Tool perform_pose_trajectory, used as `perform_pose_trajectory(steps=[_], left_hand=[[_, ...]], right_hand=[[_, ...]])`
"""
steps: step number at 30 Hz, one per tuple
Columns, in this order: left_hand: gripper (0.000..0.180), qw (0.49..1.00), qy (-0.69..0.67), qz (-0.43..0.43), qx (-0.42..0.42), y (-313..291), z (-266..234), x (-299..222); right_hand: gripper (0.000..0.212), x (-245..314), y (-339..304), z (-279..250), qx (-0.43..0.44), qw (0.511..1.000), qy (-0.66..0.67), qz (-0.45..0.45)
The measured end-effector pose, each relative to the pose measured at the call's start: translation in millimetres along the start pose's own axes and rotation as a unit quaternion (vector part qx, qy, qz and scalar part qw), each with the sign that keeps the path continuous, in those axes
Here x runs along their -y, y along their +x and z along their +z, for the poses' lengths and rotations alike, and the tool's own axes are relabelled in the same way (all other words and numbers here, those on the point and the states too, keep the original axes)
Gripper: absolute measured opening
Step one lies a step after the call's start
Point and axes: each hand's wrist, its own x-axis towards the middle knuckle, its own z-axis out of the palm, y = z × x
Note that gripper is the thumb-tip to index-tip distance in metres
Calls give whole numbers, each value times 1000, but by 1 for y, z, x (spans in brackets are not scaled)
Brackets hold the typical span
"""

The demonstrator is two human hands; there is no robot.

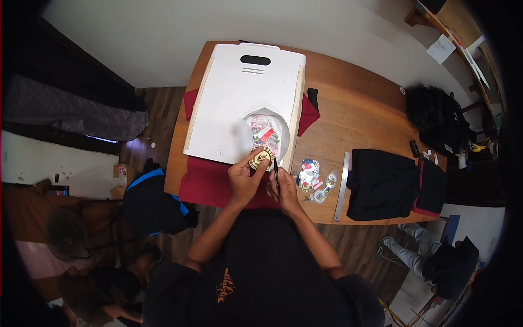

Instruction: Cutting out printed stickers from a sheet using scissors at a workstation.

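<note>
My left hand (246, 181) pinches a round cream-and-black embroidered patch (257, 159) by its edge. Close beside it, my right hand (285, 191) grips slim dark scissors (275, 168), their tips pointing away from me near the patch's right edge. Both hands are over the near edge of a white panel (229, 103) with a handle slot. In its round opening, just beyond my hands, lie several printed scraps and patches (265, 129). A pale smear (239, 133) left of the opening is too blurred to name. Maroon cloth (204, 182) spreads under the panel.
Right of my hands, a pile of patches and scraps (310, 173) lies on the wooden table (348, 109). Farther right are a steel ruler (342, 188), a folded black garment (384, 185) and a black bag (436, 111). Another person (449, 267) is at lower right.
</note>
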Motion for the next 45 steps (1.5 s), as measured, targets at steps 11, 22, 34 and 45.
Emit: perform_pose_trajectory(steps=[11,22,34,45], left_hand=[[35,1000,2,-22,0,-1,4,-9],[31,1000,3,17,1,0,-1,1],[32,999,-11,-37,-4,-2,-1,-4],[32,999,-32,0,19,1,-3,1]], right_hand=[[38,-2,1,-1,0,1000,4,6],[38,1,2,1,7,1000,-7,-15],[38,-3,0,-1,6,1000,-2,1],[38,-4,0,-1,9,1000,-6,-7]])
